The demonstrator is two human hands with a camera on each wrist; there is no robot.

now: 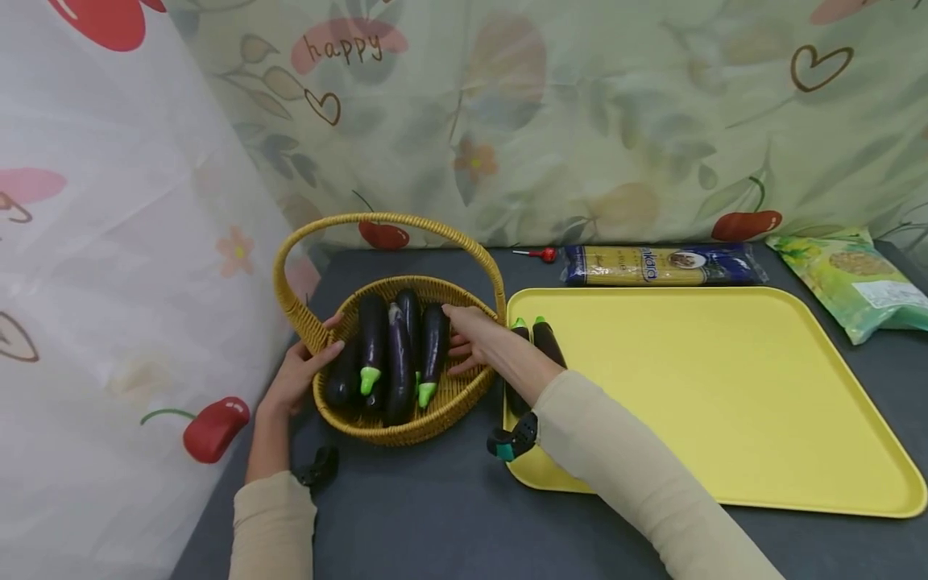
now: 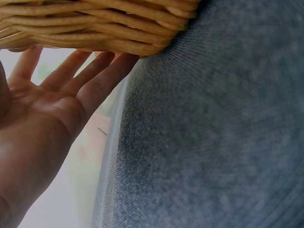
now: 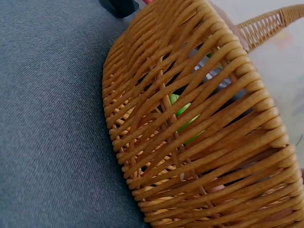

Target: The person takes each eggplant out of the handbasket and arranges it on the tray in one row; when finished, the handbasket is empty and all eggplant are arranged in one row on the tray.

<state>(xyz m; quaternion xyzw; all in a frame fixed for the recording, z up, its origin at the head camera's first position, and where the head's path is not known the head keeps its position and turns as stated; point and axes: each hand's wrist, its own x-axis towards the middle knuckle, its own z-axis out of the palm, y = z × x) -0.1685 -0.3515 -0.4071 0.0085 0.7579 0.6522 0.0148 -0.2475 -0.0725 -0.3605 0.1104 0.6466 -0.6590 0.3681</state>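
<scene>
Eggplants (image 1: 400,366): smooth, glossy and near-black purple, long with rounded ends; at least five lie side by side in the wicker basket, several with waxy bright-green caps toward the person.
Wicker basket (image 1: 402,436): round and honey-coloured, standing on the table; its thick strands run in wavy bands, with gaps through which green caps show in the right wrist view.
Handle (image 1: 406,219): a tall arch bound tightly in coiled strands.
Left hand (image 1: 299,372): grips the basket's left side, thumb over the rim; the fingers reach along the outer wall, slightly apart, their ends hidden by the weave in the left wrist view.
Right hand (image 1: 474,332): inside the basket's right side, fingers spread and loosely extended, one fingertip at the upper end of the rightmost eggplant; whether it touches I cannot tell.
Two more eggplants (image 1: 548,342): side by side at the tray's left edge, partly behind the right forearm.
Tray (image 1: 725,387): flat, matte yellow, with rounded corners and a low raised rim.
Packets: a long, shiny blue-and-yellow packet (image 1: 638,266) behind the tray; a crinkled green bag (image 1: 855,282) by its far right corner.
Table (image 1: 406,515): covered in dark blue-grey, finely ribbed fabric.
</scene>
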